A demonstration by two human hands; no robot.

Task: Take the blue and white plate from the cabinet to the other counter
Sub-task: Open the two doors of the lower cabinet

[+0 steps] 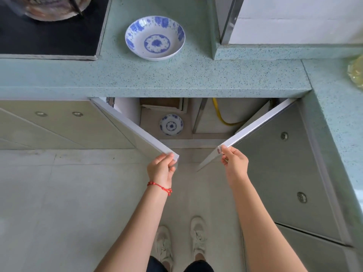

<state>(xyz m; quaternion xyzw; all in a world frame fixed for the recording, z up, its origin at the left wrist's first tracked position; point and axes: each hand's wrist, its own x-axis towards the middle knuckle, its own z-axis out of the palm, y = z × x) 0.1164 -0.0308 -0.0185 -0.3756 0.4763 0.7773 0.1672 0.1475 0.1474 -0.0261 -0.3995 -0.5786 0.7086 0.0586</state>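
Note:
A small blue and white plate [171, 125] lies flat on the floor of the cabinet under the counter, seen through the gap between two half-open doors. My left hand [162, 169] grips the free edge of the left cabinet door [135, 127]. My right hand [233, 161] grips the free edge of the right cabinet door [257, 123]. A larger blue and white bowl-shaped plate [155, 37] sits on the green speckled counter [137, 75] above the cabinet.
A black stove top [49, 36] with a metal pan [53, 7] is at the back left. A yellow hose [221, 114] and stacked boards [164, 106] are inside the cabinet. The counter turns along the right side, with a yellowish bag [356, 72] on it. My feet stand on the tiled floor.

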